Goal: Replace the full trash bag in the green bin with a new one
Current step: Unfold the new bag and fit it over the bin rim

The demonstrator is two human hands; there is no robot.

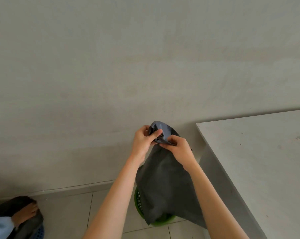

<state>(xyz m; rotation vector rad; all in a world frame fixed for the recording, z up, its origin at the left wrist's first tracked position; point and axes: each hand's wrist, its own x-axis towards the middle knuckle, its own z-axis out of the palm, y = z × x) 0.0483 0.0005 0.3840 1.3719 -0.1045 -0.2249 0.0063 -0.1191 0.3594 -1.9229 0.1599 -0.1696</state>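
A dark grey trash bag [163, 183] hangs flat and limp in front of me, its lower end draped over the green bin [139, 202] on the floor. My left hand [144, 140] and my right hand [180, 150] both pinch the bag's bunched top edge, close together, with thumbs and fingers on the plastic. The bin is perforated and mostly hidden behind the bag; only its left wall and front rim show.
A pale table [257, 161] stands close on the right, its corner near my right hand. A grey wall fills the background. At the lower left, another person's hand [25, 214] rests on a dark bag over a blue bin [37, 232].
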